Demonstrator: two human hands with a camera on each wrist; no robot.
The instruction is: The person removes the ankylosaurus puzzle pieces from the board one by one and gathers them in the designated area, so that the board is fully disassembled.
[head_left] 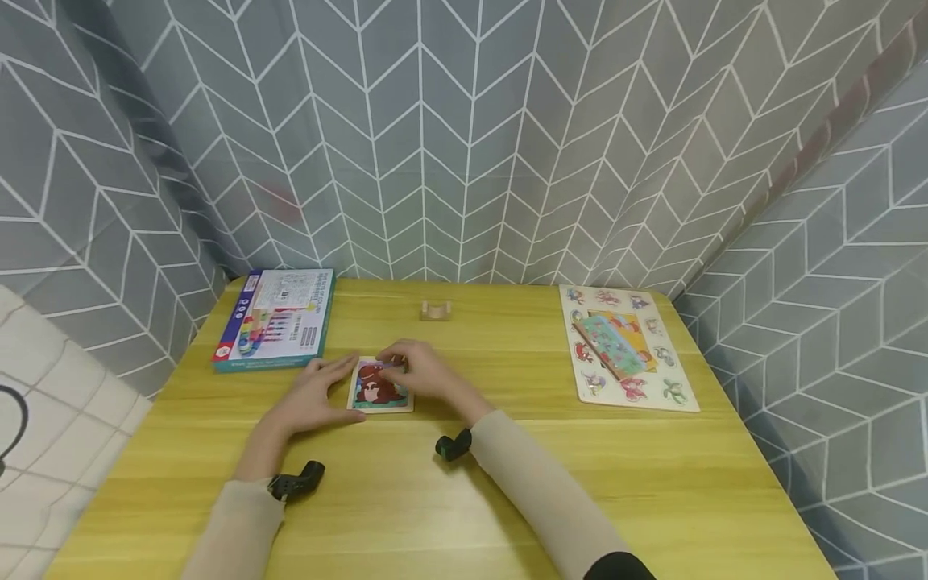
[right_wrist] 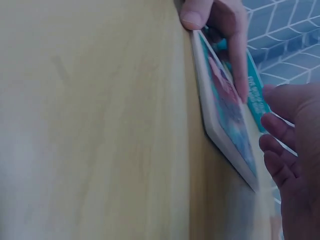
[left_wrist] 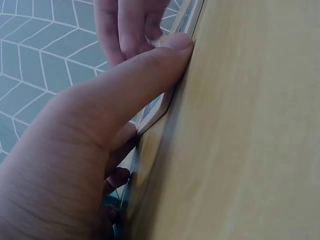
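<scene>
Left of the frame's centre, a rectangular pale-edged board (head_left: 375, 393) with a brown animal picture lies on the yellow wooden counter (head_left: 435, 515). The left hand (head_left: 310, 398), fingers spread wide, touches its edge; the right hand's (head_left: 424, 370) fingers bend over it, any grip impossible to tell.

Got a small brown-and-teal picture board (head_left: 373, 394) between my left grip (head_left: 308, 400) and right grip (head_left: 420, 369) on the yellow wooden worktop (head_left: 507, 346); flat blue-and-white box (head_left: 279, 318) behind left, tiny beige bracket (head_left: 435, 312) behind right, white rectangular board (head_left: 670, 370) far right.
</scene>
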